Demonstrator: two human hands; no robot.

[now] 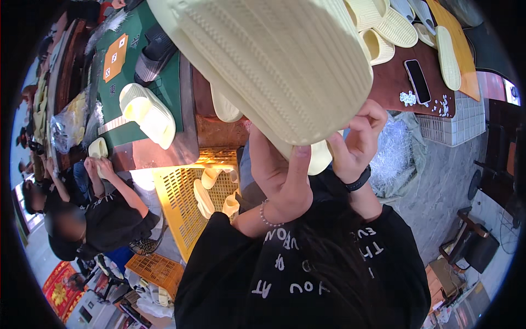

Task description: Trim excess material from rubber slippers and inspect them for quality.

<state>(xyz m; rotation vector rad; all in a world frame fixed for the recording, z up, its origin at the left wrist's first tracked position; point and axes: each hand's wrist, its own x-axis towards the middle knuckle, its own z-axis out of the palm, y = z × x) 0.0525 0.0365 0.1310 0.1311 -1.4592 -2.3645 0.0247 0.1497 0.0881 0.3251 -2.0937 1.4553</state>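
**Pale yellow slipper held up close, sole toward us**

We had a pale yellow foam slipper (274,66) raised close to the camera, well above the brown tabletop (394,77), its ribbed sole filling the upper middle of the view. We judged it light and soft, a little springy, with a grooved sole that gave good grip; not fragile, though easily bent if squeezed hard. The rounded end nearest us seemed the best place to hold it, and that was where both hands met it. Our left hand (282,175) reached up from below, fingers closed on that lower edge with the thumb pressed against the rim. Our right hand (356,140) pinched the same edge from the right, fingers curled over it. More slippers (383,27) lay at the tabletop's far edge, a dark phone (418,80) near its right edge
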